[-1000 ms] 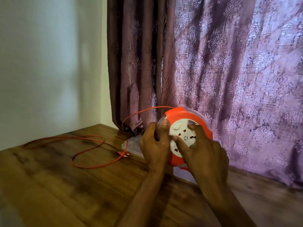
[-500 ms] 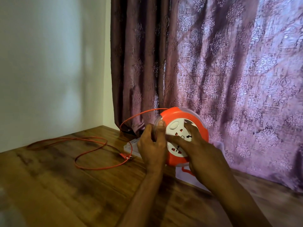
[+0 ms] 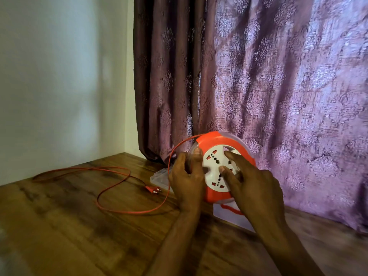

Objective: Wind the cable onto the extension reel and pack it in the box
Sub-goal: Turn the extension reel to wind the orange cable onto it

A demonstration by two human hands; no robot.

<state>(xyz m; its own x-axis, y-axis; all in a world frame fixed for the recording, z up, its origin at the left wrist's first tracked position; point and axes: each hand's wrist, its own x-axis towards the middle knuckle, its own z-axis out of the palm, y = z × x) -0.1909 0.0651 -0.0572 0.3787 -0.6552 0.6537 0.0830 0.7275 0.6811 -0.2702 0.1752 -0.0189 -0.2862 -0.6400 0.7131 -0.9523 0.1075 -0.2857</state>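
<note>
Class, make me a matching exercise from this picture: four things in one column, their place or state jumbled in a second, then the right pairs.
Things
1. plug
2. left hand
3. right hand
4. curtain

Places or states
A. fingers on the white socket face
B. hangs behind the reel
C. lies on the table
D. grips the reel's rim

Pairs: 1-C, 2-D, 3-A, 4-B

1. Extension reel (image 3: 214, 140): orange-red body, white socket face (image 3: 216, 172) with red slots, clear rim.
2. Cable (image 3: 111, 176) and plug (image 3: 152, 189): orange-red.
3. Table (image 3: 79, 226): brown wood grain, dark streaks.
4. Curtain (image 3: 278, 86): mauve, damask motifs.
5. Wall (image 3: 59, 76), far left: pale grey-white.
</note>
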